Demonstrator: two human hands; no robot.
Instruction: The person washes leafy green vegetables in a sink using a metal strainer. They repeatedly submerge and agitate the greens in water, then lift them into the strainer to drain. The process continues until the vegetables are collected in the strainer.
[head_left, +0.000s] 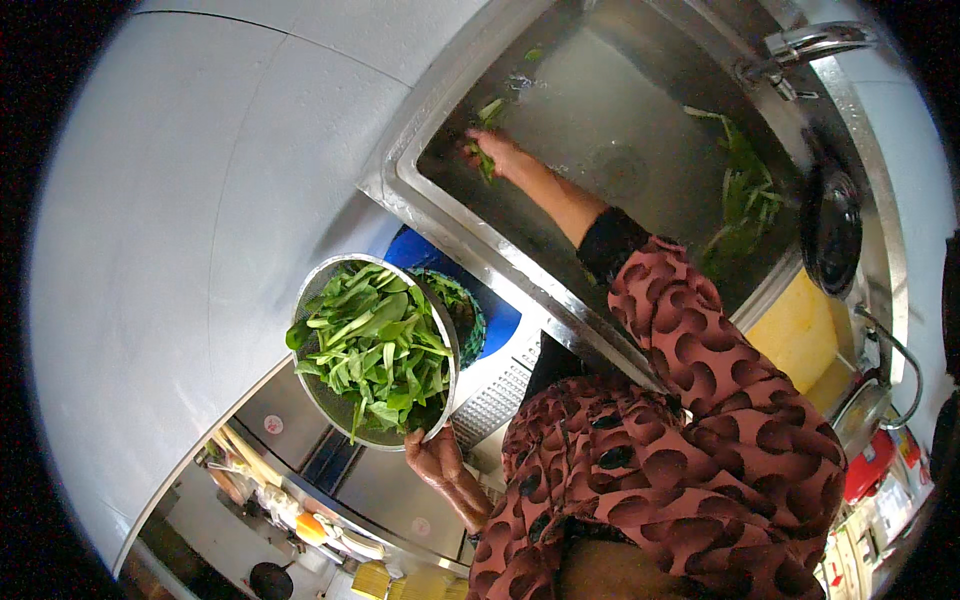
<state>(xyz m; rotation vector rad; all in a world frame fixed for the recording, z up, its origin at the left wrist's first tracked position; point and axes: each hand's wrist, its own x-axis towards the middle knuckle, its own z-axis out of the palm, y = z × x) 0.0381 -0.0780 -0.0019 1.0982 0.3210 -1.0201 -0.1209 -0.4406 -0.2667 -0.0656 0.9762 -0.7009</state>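
Observation:
My left hand (441, 459) grips the rim of a round mesh strainer (319, 409) at its lower right, with the thumb over the edge. Cut leafy greens (379, 322) are heaped in the strainer, a few leaves reaching over its rim. In the stainless steel sink (517, 277), my right hand (495, 152) is near the left corner, fingers around some green pieces (484, 161). Cloudy water (637, 90) fills part of the basin. More long greens (739, 199) lie along its right side, and a loose leaf (533, 54) floats near the top.
A chrome faucet (817, 41) stands at the sink's upper right, with a black round object (831, 225) below it. Beside the sink is a yellow board (795, 330). Under the strainer are a blue container (495, 319) and a green basket (469, 322). A white tiled wall (150, 225) rises at left.

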